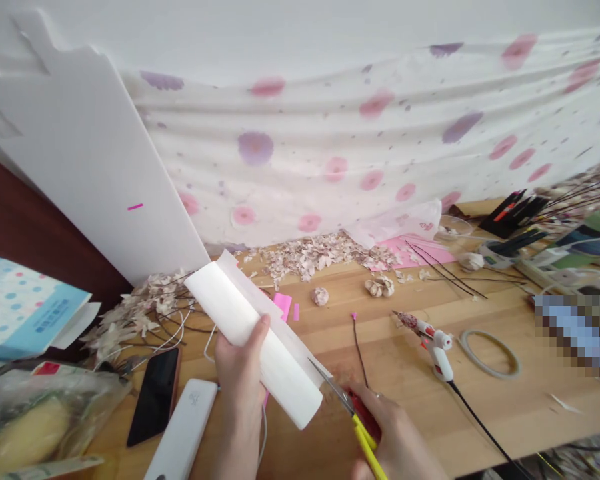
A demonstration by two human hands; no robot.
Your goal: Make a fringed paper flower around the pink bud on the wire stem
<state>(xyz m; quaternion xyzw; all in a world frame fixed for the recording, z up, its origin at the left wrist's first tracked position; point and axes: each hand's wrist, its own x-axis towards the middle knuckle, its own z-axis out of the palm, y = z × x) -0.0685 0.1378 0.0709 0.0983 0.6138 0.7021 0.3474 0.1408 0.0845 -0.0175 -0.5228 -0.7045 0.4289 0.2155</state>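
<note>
My left hand point(241, 363) is closed around a white sheet of paper point(260, 340), rolled over along its length, with the thumb on top. In my right hand point(397, 427) are scissors point(345, 400) with yellow and red handles. The blades lie against the right edge of the paper near its lower end, slightly apart. Just beyond the paper are pink paper pieces point(282, 305). A dark thin stem point(359, 347) with a pink tip lies past the scissors.
A glue gun point(433, 343) and a pale ring point(490, 355) lie to the right. Garlic bulbs point(380, 287) and dried petals point(310, 257) are further back. A phone point(155, 397), a white power bank point(184, 427) and a tall white board point(105, 147) stand or lie left.
</note>
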